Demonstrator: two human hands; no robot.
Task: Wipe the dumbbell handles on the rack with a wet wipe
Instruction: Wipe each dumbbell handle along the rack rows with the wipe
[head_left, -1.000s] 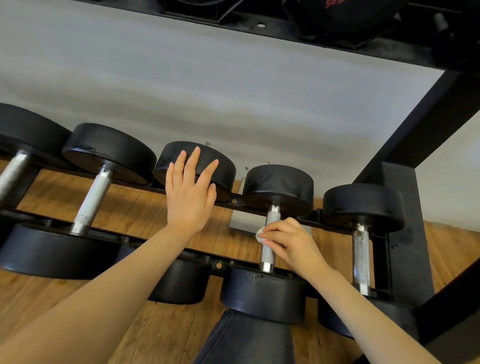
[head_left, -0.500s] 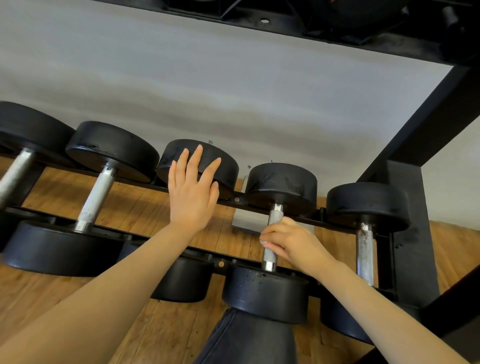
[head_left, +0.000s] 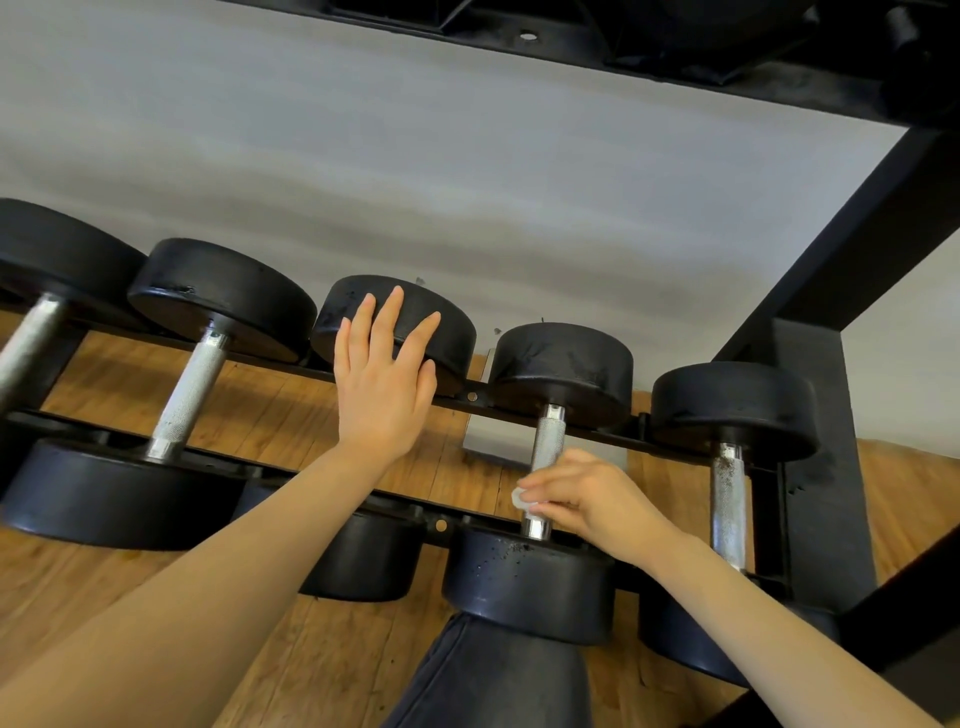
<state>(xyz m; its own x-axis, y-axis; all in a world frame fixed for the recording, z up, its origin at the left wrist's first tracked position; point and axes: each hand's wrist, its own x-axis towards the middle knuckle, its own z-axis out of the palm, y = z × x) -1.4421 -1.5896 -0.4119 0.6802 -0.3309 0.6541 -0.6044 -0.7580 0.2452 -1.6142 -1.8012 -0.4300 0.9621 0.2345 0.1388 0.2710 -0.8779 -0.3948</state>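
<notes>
Wooden flooring (head_left: 270, 415) shows beneath the black rack (head_left: 810, 467) where our dumbbells sit. Our right hand (head_left: 597, 499) curls round the fourth dumbbell's handle (head_left: 548, 441) near its lower end, apparently pinching a white wet wipe (head_left: 521, 496) against it. Our left hand (head_left: 382, 384) rests flat, fingers straight, on the third dumbbell's far head (head_left: 457, 327).

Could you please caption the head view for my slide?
Right hand rubs a wet wipe along a dumbbell handle; left hand rests open.

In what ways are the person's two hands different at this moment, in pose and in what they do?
The left hand is open, its straight fingers lying against a black dumbbell head; the right hand is curled, pinching a white wet wipe against a knurled dumbbell handle. The left hand reaches farther up the rack; the right hand sits low, near the handle's lower end. Both hands are bare.
</notes>
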